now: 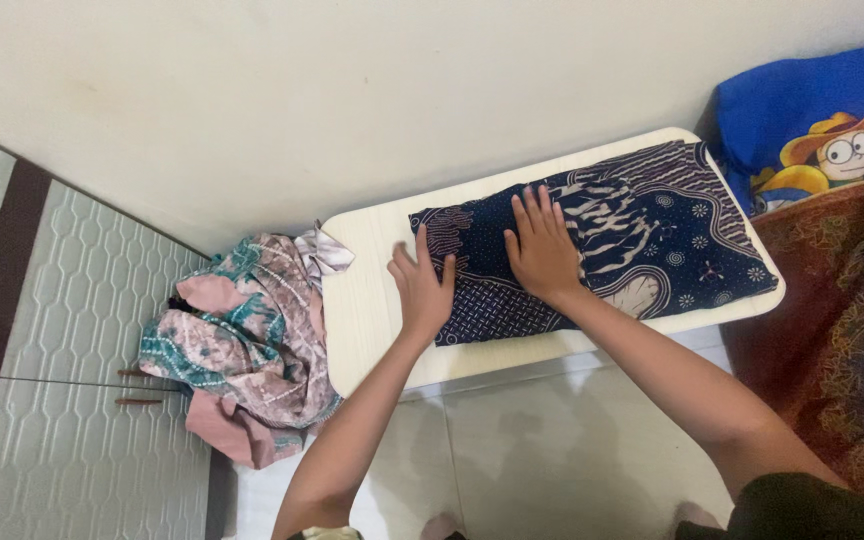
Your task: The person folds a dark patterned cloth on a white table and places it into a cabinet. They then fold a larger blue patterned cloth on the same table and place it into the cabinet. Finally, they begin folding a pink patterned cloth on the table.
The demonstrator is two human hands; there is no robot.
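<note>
A dark blue patterned cloth (672,245) with white and brown markings lies folded flat on a small white table (367,310). My left hand (422,285) rests palm down on the cloth's left end, fingers spread, partly on the table. My right hand (544,250) presses flat on the middle of the cloth, fingers apart. Neither hand grips anything.
A heap of pink and teal patterned clothes (247,335) sits on the floor left of the table. A blue cushion (812,120) with a cartoon figure lies at the right, above a brown patterned fabric (842,320). A pale wall runs behind; tiled floor lies below.
</note>
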